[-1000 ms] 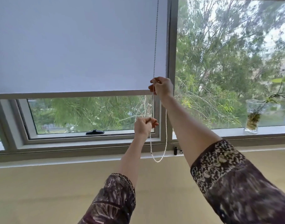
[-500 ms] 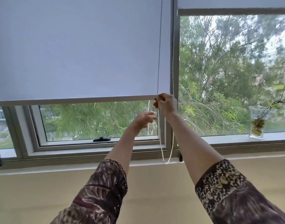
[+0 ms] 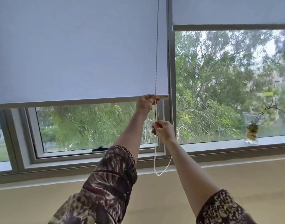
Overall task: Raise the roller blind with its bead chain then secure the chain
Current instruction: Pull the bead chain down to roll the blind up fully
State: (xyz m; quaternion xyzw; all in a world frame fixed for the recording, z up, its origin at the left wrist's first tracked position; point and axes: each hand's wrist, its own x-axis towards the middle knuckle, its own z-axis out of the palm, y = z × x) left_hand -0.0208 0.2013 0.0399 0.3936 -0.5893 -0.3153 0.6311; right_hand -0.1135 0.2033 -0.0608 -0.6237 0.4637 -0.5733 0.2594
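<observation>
While the pale grey fabric roller blind point(image 3: 80, 50) hangs most of the way down, raising is judged under way: left hand point(image 3: 145, 103) and right hand point(image 3: 165, 130) both grip the white bead chain point(image 3: 156, 65), left above, so next comes a downward pull.

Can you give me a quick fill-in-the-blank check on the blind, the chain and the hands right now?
1. The left hand grips the bead chain ____ the right hand.
2. Both hands hold the same strand, the ____ one of the chain's two.
3. The chain's bottom loop hangs ____, hooked to nothing.
4. The glass vase stands on the sill below the ____ blind.

Missing words: above; left; free; right
</observation>
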